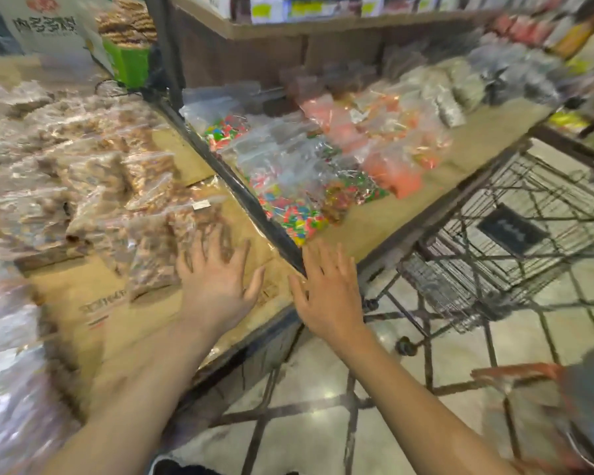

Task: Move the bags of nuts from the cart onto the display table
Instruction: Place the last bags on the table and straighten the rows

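Bags of nuts (83,180) motion-blurred, contents indistinct; cart (515,241) partly cropped.

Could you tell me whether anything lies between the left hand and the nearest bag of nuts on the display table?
Nothing visible does. The left hand is spread open just beside the nearest bag of nuts, its fingertips reaching the bag's edge over bare cardboard. The right hand hovers open at the table corner.

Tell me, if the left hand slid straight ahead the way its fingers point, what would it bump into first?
Probably the clear bags of nuts lying just beyond the left hand on the cardboard-covered table. Its fingertips already seem to reach them, though blur hides actual contact.
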Tool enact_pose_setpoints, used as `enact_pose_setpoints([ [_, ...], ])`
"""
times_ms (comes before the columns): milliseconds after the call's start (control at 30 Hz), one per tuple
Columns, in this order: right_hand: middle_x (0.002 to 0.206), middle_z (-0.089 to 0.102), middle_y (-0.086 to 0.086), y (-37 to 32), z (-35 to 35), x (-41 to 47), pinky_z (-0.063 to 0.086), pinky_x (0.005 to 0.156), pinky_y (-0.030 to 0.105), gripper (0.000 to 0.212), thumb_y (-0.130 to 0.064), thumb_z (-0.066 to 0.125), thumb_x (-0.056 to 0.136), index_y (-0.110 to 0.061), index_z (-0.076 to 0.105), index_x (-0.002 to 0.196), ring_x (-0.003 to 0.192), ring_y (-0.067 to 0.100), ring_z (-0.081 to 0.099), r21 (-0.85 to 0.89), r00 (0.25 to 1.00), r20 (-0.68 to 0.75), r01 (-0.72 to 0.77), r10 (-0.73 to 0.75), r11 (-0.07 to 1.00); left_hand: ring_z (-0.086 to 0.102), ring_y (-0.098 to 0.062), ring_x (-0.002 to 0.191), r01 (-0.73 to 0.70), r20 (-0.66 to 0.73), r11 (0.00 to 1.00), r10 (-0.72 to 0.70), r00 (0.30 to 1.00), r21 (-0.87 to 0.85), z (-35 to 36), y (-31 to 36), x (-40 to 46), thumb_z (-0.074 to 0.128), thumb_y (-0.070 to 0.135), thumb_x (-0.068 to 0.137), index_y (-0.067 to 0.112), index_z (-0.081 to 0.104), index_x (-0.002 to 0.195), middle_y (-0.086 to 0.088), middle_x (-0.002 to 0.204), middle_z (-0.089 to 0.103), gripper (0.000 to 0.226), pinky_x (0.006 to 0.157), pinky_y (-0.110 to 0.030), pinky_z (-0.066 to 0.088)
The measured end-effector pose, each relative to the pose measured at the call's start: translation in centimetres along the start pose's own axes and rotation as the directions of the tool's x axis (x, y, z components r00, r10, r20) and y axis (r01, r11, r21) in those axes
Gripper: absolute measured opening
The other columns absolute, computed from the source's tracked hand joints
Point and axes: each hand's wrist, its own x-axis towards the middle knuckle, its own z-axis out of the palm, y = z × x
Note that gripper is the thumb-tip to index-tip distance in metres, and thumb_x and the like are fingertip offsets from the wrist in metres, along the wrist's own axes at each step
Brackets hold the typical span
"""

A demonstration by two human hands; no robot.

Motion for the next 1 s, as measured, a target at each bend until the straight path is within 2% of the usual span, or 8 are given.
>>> enact_pose_setpoints([
  [100,0.162,0.041,0.015,5.8,-0.8,-2.5,0.029,0.119,0.065,0.064,-0.051,0.041,0.103,-0.016,0.041,0.157,0.15,0.047,0.031,0.002,0.996,-0.024,-0.084,0.084,0.996,0.026,-0.047,0.147,-0.104,0.055,0.994,0.102,0.993,0.025,2.1,6.4,0.2,0.03,0.063,0.093,0.028,0.054,0.145,-0.019,0.161,0.033,0.068,0.111,-0.067,0.027],
  [167,0.164,0.037,0.014,9.4,-1.3,-3.8,0.027,0.12,0.064,0.066,-0.054,0.037,0.103,-0.017,0.042,0.157,0.152,0.045,0.027,-0.02,0.988,-0.014,-0.153,0.153,0.988,0.03,-0.048,0.145,-0.193,0.09,0.98,0.189,0.978,0.043,3.3,10.3,0.3,0.031,0.064,0.094,0.028,0.054,0.145,-0.02,0.16,0.034,0.067,0.109,-0.066,0.031],
  [367,0.169,0.025,0.013,18.2,-1.9,-6.6,0.018,0.123,0.06,0.065,-0.057,0.033,0.104,-0.023,0.036,0.16,0.155,0.043,0.018,0.003,0.93,-0.015,-0.367,0.367,0.93,0.033,-0.05,0.143,-0.4,0.18,0.916,0.394,0.901,-0.003,6.5,19.9,1.5,0.023,0.065,0.093,0.024,0.049,0.148,-0.022,0.157,0.038,0.073,0.11,-0.07,0.031],
  [500,0.169,0.026,0.013,23.2,-2.2,-7.0,0.02,0.123,0.063,0.065,-0.056,0.031,0.102,-0.023,0.039,0.158,0.155,0.044,0.02,0.009,0.876,-0.02,-0.482,0.482,0.876,0.038,-0.052,0.137,-0.507,0.218,0.862,0.498,0.839,-0.014,9.5,25.4,4.0,0.029,0.062,0.093,0.021,0.053,0.145,-0.025,0.151,0.043,0.071,0.104,-0.071,0.036],
  [600,0.17,0.024,0.012,27.2,-2.1,-5.9,0.02,0.123,0.062,0.065,-0.057,0.032,0.103,-0.025,0.037,0.158,0.155,0.045,0.017,-0.01,0.831,0.002,-0.556,0.556,0.831,0.039,-0.05,0.138,-0.537,0.236,0.843,0.524,0.818,-0.011,12.1,29.8,6.9,0.043,0.06,0.094,0.024,0.053,0.146,-0.023,0.152,0.045,0.064,0.104,-0.069,0.037],
  [667,0.167,0.031,0.014,30.0,-2.2,-4.5,0.023,0.122,0.064,0.064,-0.058,0.033,0.102,-0.024,0.042,0.156,0.153,0.047,0.023,-0.02,0.805,-0.019,-0.593,0.593,0.805,0.037,-0.048,0.141,-0.564,0.248,0.825,0.552,0.797,-0.023,14.1,32.5,9.4,0.048,0.06,0.094,0.026,0.051,0.147,-0.02,0.156,0.043,0.063,0.106,-0.068,0.035],
  [867,0.161,0.042,0.018,37.3,-2.3,1.0,0.034,0.116,0.065,0.063,-0.056,0.04,0.1,-0.019,0.052,0.15,0.147,0.05,0.036,-0.046,0.745,-0.013,-0.666,0.667,0.744,0.029,-0.046,0.148,-0.609,0.313,0.785,0.61,0.728,-0.114,18.3,39.4,17.0,0.043,0.059,0.097,0.026,0.046,0.151,-0.018,0.161,0.035,0.063,0.112,-0.067,0.027],
  [1000,0.17,0.024,0.013,41.2,-1.7,5.1,0.018,0.123,0.063,0.067,-0.059,0.029,0.102,-0.024,0.037,0.159,0.155,0.044,0.019,-0.018,0.717,0.042,-0.696,0.696,0.718,0.017,-0.045,0.152,-0.646,0.353,0.748,0.652,0.672,-0.15,21.4,42.9,21.6,0.037,0.058,0.1,0.027,0.038,0.155,-0.018,0.166,0.023,0.063,0.116,-0.067,0.021],
])
